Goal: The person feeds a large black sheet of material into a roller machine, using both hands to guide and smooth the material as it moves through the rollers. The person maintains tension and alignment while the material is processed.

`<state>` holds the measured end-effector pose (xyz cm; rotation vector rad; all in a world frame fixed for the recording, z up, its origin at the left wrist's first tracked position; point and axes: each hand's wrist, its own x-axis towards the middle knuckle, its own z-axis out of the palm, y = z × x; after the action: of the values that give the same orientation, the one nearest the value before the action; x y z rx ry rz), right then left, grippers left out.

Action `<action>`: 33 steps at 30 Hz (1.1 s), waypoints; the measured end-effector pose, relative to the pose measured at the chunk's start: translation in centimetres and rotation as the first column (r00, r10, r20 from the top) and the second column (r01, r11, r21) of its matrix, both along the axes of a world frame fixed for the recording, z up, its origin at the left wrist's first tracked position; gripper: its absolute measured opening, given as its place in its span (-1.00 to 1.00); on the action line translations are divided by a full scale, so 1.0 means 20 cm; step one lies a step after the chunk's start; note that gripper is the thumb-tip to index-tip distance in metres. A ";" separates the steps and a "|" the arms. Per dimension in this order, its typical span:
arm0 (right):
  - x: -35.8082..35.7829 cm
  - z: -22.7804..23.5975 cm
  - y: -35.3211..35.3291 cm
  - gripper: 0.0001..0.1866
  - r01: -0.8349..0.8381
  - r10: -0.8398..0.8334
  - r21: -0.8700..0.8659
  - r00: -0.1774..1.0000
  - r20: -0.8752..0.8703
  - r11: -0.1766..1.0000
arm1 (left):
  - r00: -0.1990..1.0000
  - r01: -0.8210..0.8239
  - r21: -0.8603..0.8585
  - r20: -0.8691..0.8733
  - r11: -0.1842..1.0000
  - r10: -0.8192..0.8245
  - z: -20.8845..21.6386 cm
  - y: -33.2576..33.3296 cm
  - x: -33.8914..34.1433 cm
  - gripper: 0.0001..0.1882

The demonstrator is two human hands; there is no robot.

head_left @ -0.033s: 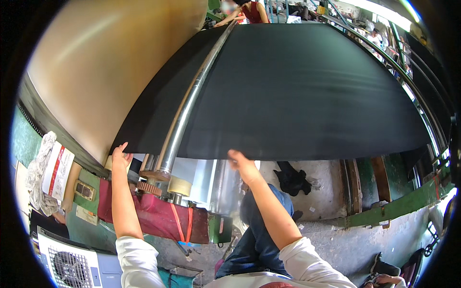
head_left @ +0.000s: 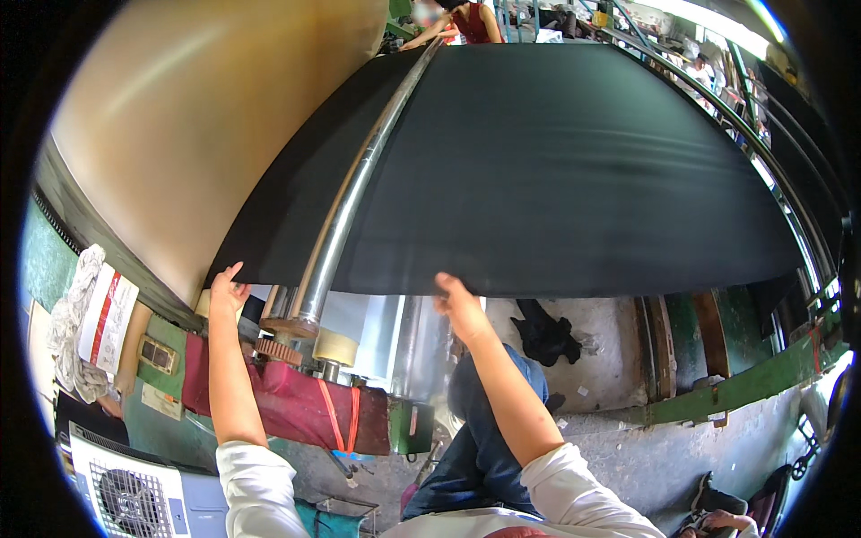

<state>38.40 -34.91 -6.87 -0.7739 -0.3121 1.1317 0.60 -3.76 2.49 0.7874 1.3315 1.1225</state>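
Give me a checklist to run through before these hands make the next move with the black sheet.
1. Left hand at the near-left corner of the black sheet: ok.
2. Right hand at its near edge: ok.
3. Firm hold by both hands: cannot tell.
4. Sheet smooth: not ok, faint ripples show toward the right.
5. Dark cloth out of the way: not ok, it shows below the near edge.
6. Co-worker at the far end: ok.
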 end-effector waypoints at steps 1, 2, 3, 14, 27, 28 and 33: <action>0.02 0.00 -0.01 -0.85 0.063 -0.059 0.053 0.995 -0.083 0.997 | 0.991 0.126 -0.007 0.054 0.992 -0.126 -0.01 -0.02 0.03 -0.73; 0.04 -0.01 -0.02 -0.85 0.130 -0.112 0.102 0.980 -0.167 0.986 | 0.998 0.044 0.005 0.047 0.999 -0.045 -0.01 -0.03 0.05 -0.73; 0.06 -0.03 -0.02 -0.86 0.103 -0.083 0.124 0.984 -0.158 0.987 | 0.999 -0.039 0.024 0.037 0.999 0.038 -0.01 -0.03 0.05 -0.73; -0.05 0.01 -0.06 -0.66 -0.301 0.290 -0.063 0.808 0.513 0.951 | 0.988 0.155 -0.134 0.018 0.979 -0.154 0.02 -0.06 0.14 -0.69; 0.03 -0.02 -0.06 -0.70 -0.344 0.309 0.109 0.917 0.253 0.933 | 0.995 -0.082 -0.038 0.047 0.996 0.084 -0.01 0.01 0.06 -0.66; 0.00 0.00 -0.04 -0.67 -0.417 0.358 0.073 0.847 0.394 0.906 | 0.989 -0.128 -0.060 0.066 0.990 0.132 0.01 0.03 -0.01 -0.64; -0.04 -0.01 -0.03 -0.73 -0.316 0.272 0.032 0.858 0.436 0.948 | 0.959 0.283 -0.127 0.069 0.951 -0.276 0.04 -0.04 0.09 -0.63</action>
<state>37.66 -35.55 -6.99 -0.9010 -0.8792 1.2132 2.36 -4.52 3.20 0.8130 1.1972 0.8137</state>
